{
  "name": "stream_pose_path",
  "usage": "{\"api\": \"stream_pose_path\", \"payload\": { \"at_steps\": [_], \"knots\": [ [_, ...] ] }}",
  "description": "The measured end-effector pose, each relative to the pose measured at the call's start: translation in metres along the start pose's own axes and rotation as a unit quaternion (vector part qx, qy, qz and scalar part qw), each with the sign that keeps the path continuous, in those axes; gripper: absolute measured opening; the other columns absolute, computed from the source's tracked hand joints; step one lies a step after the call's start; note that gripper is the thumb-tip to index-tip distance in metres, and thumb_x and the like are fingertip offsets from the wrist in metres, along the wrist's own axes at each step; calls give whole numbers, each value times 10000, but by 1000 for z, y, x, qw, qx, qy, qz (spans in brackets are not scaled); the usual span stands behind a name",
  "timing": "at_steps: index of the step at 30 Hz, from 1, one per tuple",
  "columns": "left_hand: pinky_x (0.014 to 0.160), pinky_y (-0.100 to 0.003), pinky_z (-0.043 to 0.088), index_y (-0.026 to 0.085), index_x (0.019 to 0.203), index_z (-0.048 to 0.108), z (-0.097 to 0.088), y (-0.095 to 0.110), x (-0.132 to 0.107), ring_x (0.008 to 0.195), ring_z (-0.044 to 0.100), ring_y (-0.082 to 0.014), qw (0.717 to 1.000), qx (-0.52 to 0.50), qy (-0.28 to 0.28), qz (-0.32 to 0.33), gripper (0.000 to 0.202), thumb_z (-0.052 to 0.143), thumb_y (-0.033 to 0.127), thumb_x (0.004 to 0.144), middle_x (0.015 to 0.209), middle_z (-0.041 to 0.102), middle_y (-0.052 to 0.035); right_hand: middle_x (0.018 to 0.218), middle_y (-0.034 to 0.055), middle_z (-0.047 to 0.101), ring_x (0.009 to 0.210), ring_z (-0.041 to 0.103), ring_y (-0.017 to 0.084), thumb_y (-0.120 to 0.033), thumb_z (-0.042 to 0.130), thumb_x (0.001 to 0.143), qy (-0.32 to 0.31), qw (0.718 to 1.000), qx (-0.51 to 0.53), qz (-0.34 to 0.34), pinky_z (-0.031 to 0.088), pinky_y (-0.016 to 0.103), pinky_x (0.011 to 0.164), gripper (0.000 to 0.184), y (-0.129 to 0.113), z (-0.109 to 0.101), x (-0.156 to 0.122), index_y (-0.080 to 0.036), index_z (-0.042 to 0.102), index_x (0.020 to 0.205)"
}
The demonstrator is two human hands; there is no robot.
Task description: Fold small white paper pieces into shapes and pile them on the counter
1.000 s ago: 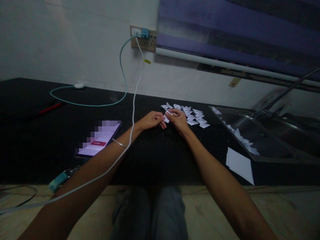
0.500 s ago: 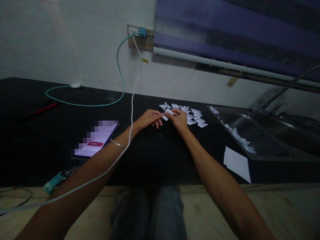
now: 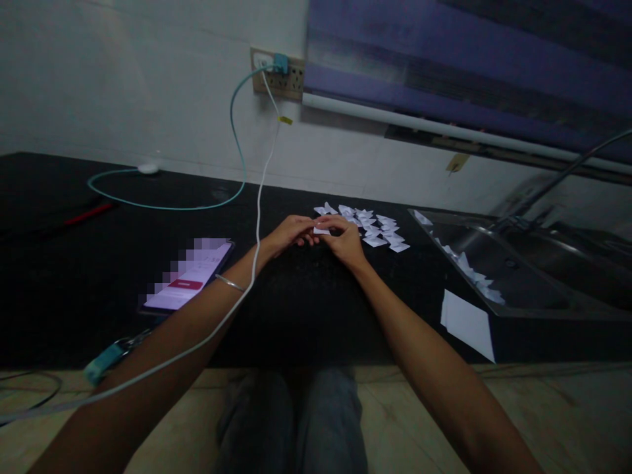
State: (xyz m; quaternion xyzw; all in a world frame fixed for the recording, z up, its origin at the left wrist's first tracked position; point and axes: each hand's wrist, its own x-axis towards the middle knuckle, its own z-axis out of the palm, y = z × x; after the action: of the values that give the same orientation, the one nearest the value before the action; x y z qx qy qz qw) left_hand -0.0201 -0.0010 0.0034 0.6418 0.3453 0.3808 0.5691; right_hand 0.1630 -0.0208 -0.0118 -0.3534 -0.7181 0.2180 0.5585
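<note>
Over the middle of a black counter (image 3: 306, 309), my left hand (image 3: 290, 234) and my right hand (image 3: 344, 242) meet fingertip to fingertip. Both pinch one small white piece of paper (image 3: 320, 230) between them. Just behind my right hand lies a heap of several small folded white papers (image 3: 376, 230). A thin bangle (image 3: 228, 283) sits on my left wrist, and a white cable (image 3: 257, 224) crosses that forearm.
A lit phone (image 3: 185, 283) lies on the counter at the left. A teal cable (image 3: 162, 204) and the white one run up to a wall socket (image 3: 276, 69). At the right a steel sink (image 3: 518, 276) holds more paper bits, with white sheets (image 3: 469, 324) at the counter edge.
My hands have drawn closer together and turned palm down over the small paper, which now lies flatter between the fingertips. The view has shifted slightly.
</note>
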Motion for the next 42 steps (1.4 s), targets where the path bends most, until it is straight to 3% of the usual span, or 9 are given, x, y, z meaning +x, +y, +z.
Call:
{"api": "stream_pose_path", "payload": {
  "at_steps": [3, 8, 11, 14, 17, 23, 28, 42],
  "knots": [
    [492, -154, 386, 112, 835, 721, 0, -1, 0, 574, 619, -72, 1000, 22, 4, 10, 247, 686, 349, 896, 722, 733, -60, 1095, 71, 761, 1064, 690, 233, -205, 769, 763, -21, 1000, -15, -14, 543, 427, 940, 94, 2, -3, 0, -246, 779, 847],
    [447, -157, 384, 127, 818, 683, 3, -1, 0, 539, 575, -69, 996, 20, 70, 48, 209, 695, 325, 883, 675, 659, -9, 1335, 99, 664, 1244, 607, 279, -327, 803, 754, -41, 999, -31, -1, 543, 443, 945, 293, 4, -3, -1, -251, 747, 1031],
    [438, -165, 387, 131, 813, 658, 6, 2, -2, 535, 592, -78, 996, 20, 71, 50, 234, 694, 345, 902, 663, 651, -11, 1285, 89, 684, 1144, 642, 256, -386, 778, 779, -6, 999, -8, 49, 569, 396, 851, 401, 10, -2, -1, -274, 693, 1155],
    [443, -166, 385, 133, 819, 656, 8, 5, -3, 562, 636, -95, 997, 36, 54, 47, 216, 692, 325, 910, 643, 653, -12, 1031, 73, 734, 939, 675, 228, -420, 768, 774, 45, 995, -9, 89, 568, 384, 796, 350, 20, -2, 1, -241, 703, 1067],
    [457, -169, 383, 130, 777, 651, 7, 5, -2, 552, 637, -92, 998, 46, 28, 40, 204, 637, 258, 934, 630, 669, -21, 871, 49, 728, 835, 676, 214, -418, 765, 749, 57, 994, -5, 92, 565, 394, 802, 272, 27, -3, 3, -211, 711, 917],
    [482, -177, 369, 111, 751, 685, 4, 3, 1, 580, 647, -87, 997, 60, -49, 23, 267, 568, 230, 959, 706, 737, -73, 867, 54, 769, 816, 699, 217, -392, 748, 745, 54, 994, 17, 92, 572, 397, 813, 214, 23, -6, 4, -202, 741, 844],
    [497, -185, 372, 114, 778, 691, 2, 0, 1, 581, 639, -89, 996, 52, -62, 32, 311, 555, 310, 977, 722, 747, -78, 867, 59, 777, 809, 705, 214, -383, 737, 766, 49, 995, -10, 82, 572, 389, 801, 207, 18, -6, 3, -198, 754, 855],
    [452, -181, 358, 127, 786, 639, 0, -12, 10, 574, 662, -97, 998, 14, -62, 24, 246, 536, 255, 970, 711, 737, -61, 899, 61, 742, 793, 666, 195, -321, 709, 844, 60, 996, -70, 20, 514, 331, 671, 146, 0, -5, 0, -203, 766, 911]
  ]
}}
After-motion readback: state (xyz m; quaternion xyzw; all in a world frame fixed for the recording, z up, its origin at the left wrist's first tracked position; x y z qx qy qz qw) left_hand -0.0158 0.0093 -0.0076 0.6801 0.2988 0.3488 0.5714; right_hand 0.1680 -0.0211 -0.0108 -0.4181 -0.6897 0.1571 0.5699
